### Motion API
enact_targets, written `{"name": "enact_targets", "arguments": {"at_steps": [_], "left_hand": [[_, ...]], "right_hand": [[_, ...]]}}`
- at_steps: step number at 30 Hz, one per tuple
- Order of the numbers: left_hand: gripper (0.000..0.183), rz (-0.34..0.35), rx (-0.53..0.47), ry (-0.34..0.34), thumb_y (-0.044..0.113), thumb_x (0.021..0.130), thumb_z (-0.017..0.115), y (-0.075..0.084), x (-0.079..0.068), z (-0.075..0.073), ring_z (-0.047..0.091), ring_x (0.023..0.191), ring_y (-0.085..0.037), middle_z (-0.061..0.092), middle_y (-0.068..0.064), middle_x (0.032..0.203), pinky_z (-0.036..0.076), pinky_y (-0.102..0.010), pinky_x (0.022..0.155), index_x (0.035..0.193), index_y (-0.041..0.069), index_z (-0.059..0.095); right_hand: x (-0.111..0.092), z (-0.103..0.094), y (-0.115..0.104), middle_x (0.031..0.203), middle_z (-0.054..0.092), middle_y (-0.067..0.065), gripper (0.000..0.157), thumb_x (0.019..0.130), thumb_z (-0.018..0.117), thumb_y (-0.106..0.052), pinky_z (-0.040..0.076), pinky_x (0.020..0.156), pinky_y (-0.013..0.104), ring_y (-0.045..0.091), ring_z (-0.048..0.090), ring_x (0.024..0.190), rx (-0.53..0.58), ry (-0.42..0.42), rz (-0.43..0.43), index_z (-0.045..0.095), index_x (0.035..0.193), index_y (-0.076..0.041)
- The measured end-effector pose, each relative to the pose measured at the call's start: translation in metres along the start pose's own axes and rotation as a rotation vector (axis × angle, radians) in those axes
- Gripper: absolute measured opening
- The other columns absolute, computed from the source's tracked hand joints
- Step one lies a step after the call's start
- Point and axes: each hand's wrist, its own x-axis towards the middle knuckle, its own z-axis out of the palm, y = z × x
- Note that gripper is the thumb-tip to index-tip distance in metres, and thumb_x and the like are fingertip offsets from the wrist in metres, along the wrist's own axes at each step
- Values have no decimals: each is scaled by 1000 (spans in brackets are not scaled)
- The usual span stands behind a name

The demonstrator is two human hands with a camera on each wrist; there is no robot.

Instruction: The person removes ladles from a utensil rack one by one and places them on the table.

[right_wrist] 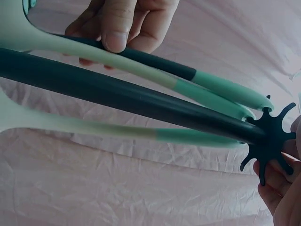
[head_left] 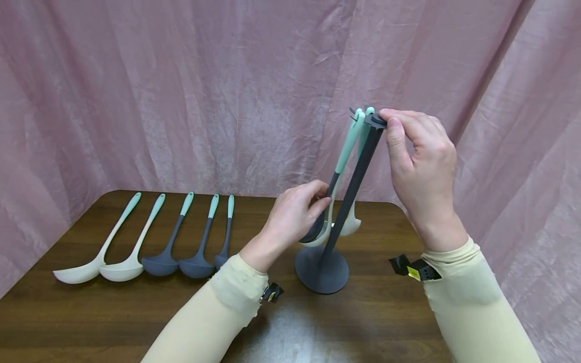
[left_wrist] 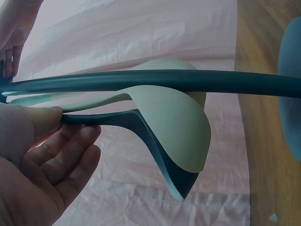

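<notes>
Head view: the left hand (head_left: 297, 209) pinches a dark ladle (head_left: 348, 146) beside the stand (head_left: 354, 186), whose top (head_left: 375, 121) the right hand (head_left: 424, 161) pinches. Left wrist: the dark bowl (left_wrist: 163, 157) lies beside a white ladle (left_wrist: 174, 127). Right wrist: the handle end (right_wrist: 251, 96) meets a hook (right_wrist: 266, 111); hanging seems nearly done, calling for full seating, then release.
</notes>
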Motion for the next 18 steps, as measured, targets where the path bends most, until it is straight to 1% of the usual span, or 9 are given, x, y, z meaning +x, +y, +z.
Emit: {"name": "enact_targets", "arguments": {"at_steps": [7,18], "left_hand": [[5,21,21,10,18,106,78,1,-3,-4,67,81,-11,76,7,95,54,-35,72,110,16,77],[7,20,29,30,19,106,78,3,-5,-8,65,78,-11,76,7,96,52,-35,69,112,16,79]], "right_hand": [[1,-1,5,120,82,4,28,112,62,-23,48,100,29,31,72,115,38,-10,-13,86,122,-11],[4,-2,7,119,82,2,28,110,63,-22,47,100,26,28,72,114,61,-14,13,86,121,-12]]}}
